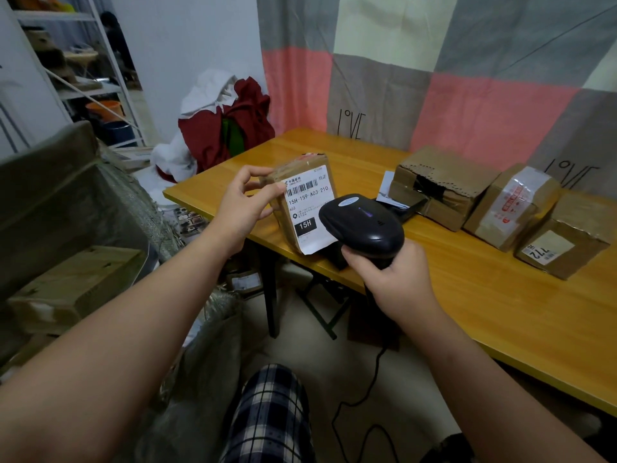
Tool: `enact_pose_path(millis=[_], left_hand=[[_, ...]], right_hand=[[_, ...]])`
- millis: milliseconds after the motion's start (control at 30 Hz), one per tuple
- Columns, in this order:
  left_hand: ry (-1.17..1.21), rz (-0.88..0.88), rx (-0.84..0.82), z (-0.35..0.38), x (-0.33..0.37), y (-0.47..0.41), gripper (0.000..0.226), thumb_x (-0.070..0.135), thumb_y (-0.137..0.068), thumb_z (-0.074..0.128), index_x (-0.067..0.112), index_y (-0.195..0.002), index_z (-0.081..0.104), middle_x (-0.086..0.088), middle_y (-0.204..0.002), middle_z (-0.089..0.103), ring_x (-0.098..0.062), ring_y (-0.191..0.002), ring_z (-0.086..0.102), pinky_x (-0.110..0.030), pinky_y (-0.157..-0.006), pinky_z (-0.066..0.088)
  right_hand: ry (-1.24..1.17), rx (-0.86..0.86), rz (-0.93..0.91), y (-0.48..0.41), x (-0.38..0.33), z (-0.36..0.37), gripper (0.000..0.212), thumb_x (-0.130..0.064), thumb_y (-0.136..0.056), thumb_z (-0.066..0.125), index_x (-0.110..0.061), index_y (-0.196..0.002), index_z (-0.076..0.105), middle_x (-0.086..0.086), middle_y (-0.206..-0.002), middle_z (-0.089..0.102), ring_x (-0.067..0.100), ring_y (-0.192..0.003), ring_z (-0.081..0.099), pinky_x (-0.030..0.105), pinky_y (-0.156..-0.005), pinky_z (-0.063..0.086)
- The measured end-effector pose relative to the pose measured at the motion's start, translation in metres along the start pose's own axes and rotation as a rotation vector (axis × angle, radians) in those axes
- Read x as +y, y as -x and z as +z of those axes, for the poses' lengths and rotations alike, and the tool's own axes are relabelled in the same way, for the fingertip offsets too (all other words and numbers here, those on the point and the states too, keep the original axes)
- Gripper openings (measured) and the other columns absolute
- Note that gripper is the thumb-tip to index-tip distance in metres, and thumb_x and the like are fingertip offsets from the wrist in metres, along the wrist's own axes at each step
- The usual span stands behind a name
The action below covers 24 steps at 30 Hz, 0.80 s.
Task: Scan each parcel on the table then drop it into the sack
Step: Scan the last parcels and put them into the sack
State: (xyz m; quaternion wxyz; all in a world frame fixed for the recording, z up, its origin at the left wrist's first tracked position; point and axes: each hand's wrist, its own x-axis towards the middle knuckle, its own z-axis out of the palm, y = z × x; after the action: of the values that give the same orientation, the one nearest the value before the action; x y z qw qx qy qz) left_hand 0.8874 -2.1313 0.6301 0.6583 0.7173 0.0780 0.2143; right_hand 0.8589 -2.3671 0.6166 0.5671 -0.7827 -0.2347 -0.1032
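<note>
Parcel [307, 202] up over the tabletop's [467, 295] left edge — left hand [243, 208] pinches its side, right hand [397, 282] grips the scanner [362, 225]; seems light, stiff — edges should hold well.

Just left of the scanner [362, 225], the label [309, 203] on your parcel [293, 173] reads "15H-159-A03-210", then "A03", then "15H" in a black block. Well right of the scanner, a sticker [547, 250] on a box [577, 225] shows "772", upside down to you. Behind the scanner, the curtain [467, 95] says "love" twice.
</note>
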Motion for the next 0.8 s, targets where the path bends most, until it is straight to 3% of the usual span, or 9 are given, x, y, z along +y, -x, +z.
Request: enact_pose_path(millis=[133,200,300,333,433,500,567,700,800], left_hand=[[0.013,0.094,0.129,-0.019,0.007,0.021,0.027,0.022,-0.086,0.070,0.026,-0.106,0.053,0.006,-0.107,0.053,-0.003,-0.095,0.059,-0.040,-0.091,0.055],[0.017,0.152,0.198,-0.040,0.009,0.042,0.034,0.027,-0.081,0.072,0.030,-0.106,0.050,0.006,-0.111,0.053,-0.005,-0.096,0.061,-0.040,-0.091,0.055],[-0.059,0.181,0.307,-0.084,0.002,0.083,0.044,0.028,-0.079,0.071,0.034,-0.112,0.043,0.005,-0.118,0.052,-0.006,-0.104,0.060,-0.043,-0.091,0.054],[-0.102,0.179,0.364,-0.100,-0.003,0.097,0.049,0.027,-0.080,0.072,0.034,-0.116,0.040,0.003,-0.121,0.051,-0.008,-0.108,0.059,-0.039,-0.091,0.054],[-0.235,0.129,0.557,-0.147,-0.019,0.137,0.061,0.014,-0.081,0.073,0.026,-0.123,0.031,-0.009,-0.136,0.040,-0.012,-0.118,0.050,-0.012,-0.088,0.048],[-0.403,0.085,0.638,-0.174,-0.029,0.157,0.069,0.010,-0.078,0.076,0.022,-0.127,0.030,-0.010,-0.138,0.029,-0.011,-0.121,0.042,-0.016,-0.100,0.042],[-0.604,0.064,0.650,-0.194,-0.037,0.173,0.078,0.009,-0.071,0.081,0.014,-0.133,0.032,-0.013,-0.136,0.025,-0.010,-0.119,0.036,-0.023,-0.108,0.034],[-0.903,0.122,0.586,-0.216,-0.052,0.187,0.080,0.013,-0.061,0.086,0.017,-0.127,0.041,-0.020,-0.132,0.029,-0.033,-0.125,0.035,-0.040,-0.108,0.036],[-0.997,0.010,0.442,-0.216,-0.056,0.188,0.074,0.019,-0.063,0.085,0.014,-0.128,0.049,-0.015,-0.135,0.029,-0.033,-0.127,0.029,-0.037,-0.109,0.030]], right_hand=[[-0.090,-0.116,-0.033,0.000,-0.008,0.017,0.024,-0.032,-0.074,0.073,-0.026,-0.096,0.068,-0.007,-0.094,0.072,0.001,-0.092,0.065,0.018,-0.079,0.051],[-0.112,-0.179,-0.021,0.000,-0.010,0.035,0.033,-0.030,-0.074,0.077,-0.017,-0.103,0.068,-0.006,-0.098,0.072,0.003,-0.097,0.065,0.020,-0.082,0.051],[-0.151,-0.253,0.033,0.003,-0.016,0.073,0.033,-0.018,-0.076,0.080,-0.024,-0.103,0.064,-0.010,-0.101,0.069,-0.002,-0.098,0.062,0.014,-0.081,0.047],[-0.168,-0.277,0.046,0.005,-0.017,0.088,0.035,-0.015,-0.077,0.079,-0.026,-0.105,0.062,-0.009,-0.105,0.067,-0.001,-0.099,0.061,0.013,-0.082,0.046],[-0.160,-0.369,0.142,0.015,-0.018,0.133,0.038,-0.016,-0.079,0.077,-0.028,-0.108,0.055,-0.006,-0.109,0.061,0.003,-0.100,0.056,0.015,-0.083,0.042],[-0.110,-0.415,0.177,0.025,-0.011,0.163,0.035,-0.015,-0.079,0.078,-0.028,-0.101,0.054,-0.007,-0.102,0.059,0.001,-0.093,0.055,0.014,-0.078,0.041],[-0.047,-0.483,0.190,0.033,0.001,0.191,0.032,-0.014,-0.078,0.078,-0.021,-0.103,0.059,-0.003,-0.102,0.061,0.011,-0.098,0.059,0.020,-0.079,0.041],[0.101,-0.787,0.162,0.048,0.021,0.230,0.039,-0.018,-0.079,0.076,-0.026,-0.114,0.060,-0.003,-0.104,0.064,0.016,-0.107,0.059,0.024,-0.081,0.043],[0.214,-0.824,0.205,0.052,0.036,0.239,0.046,-0.027,-0.079,0.076,-0.023,-0.122,0.059,0.003,-0.114,0.067,0.020,-0.110,0.060,0.029,-0.088,0.048]])
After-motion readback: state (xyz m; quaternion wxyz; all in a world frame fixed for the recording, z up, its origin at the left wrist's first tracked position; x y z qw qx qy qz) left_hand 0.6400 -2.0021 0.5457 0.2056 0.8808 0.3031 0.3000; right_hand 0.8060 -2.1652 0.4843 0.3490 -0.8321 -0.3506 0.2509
